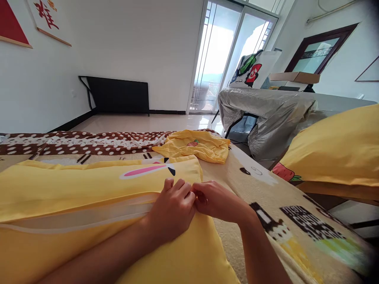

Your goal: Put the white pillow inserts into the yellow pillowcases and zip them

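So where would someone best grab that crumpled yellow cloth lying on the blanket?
Probably its near right corner, pinched from the near right: the cloth lies loosely bunched on the blanket, and that corner sits clear of the pillow, leaving room for fingertips.

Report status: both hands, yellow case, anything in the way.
Left hand, right hand together, curled shut on rectangular yellow fabric case. Long opening gaping. Crumpled yellow carrot-print cloth beyond, not blocking hands.

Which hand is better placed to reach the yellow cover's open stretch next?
Probably the left hand: the visible opening in the cover runs leftward from its wrist. The right hand sits farther right, near the cover's edge, and would likely have to cross the left.
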Demonstrator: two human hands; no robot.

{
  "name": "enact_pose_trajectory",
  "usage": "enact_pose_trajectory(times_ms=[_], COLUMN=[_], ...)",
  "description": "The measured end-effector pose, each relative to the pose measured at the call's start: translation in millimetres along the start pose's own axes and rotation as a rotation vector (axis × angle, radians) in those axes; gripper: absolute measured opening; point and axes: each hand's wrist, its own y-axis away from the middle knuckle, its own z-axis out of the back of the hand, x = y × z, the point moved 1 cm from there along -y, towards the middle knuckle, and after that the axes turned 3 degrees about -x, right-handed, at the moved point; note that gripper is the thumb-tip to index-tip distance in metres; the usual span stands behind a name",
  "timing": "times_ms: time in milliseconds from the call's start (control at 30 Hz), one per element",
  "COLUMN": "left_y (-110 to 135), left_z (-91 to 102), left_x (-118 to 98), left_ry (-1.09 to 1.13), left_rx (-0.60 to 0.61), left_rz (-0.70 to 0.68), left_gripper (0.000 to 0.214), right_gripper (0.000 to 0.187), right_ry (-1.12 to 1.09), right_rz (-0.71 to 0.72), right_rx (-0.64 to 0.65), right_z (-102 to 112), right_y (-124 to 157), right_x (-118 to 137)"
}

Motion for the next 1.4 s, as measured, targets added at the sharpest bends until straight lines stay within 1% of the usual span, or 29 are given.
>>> enact_pose_trajectory(times_ms=[200, 400, 733, 1033, 1167, 1400], left_y=[0.5, 0.3, 0.3, -0.1, -0.2, 0.1], left_z=[-1.0, -1.3, -1.0, -0.8, -1.2, -1.2], left_x=[-0.3, -0.6, -1.2, -0.7, -0.3, -1.2], left_ry=[0.041, 0.070, 0.071, 0.081, 0.089, 0.087], left_rx=[-0.004, 0.005, -0.032, 0.000, 0.014, 0.002], left_rz=[0.024, 0.056, 0.052, 0.052, 0.055, 0.048], left_gripper=[0.018, 0.018, 0.016, 0.016, 0.015, 0.015], right_gripper=[0.009, 0.011, 0.010, 0.009, 0.011, 0.011], right_ry=[-0.058, -0.096, -0.200, -0.357, -0.384, -0.407], right_rz=[0.014, 0.058, 0.094, 0.078, 0.076, 0.076], right_rx=[0.027, 0.019, 0.048, 0.105, 0.110, 0.110], right_z=[5.2, 3.9, 3.6, 4.3, 3.9, 2.9], right_y=[0.3, -0.9, -1.6, -7.5, -7.7, -9.1], right_x=[1.6, -3.1, -10.7, -17.3, -17.0, -17.7])
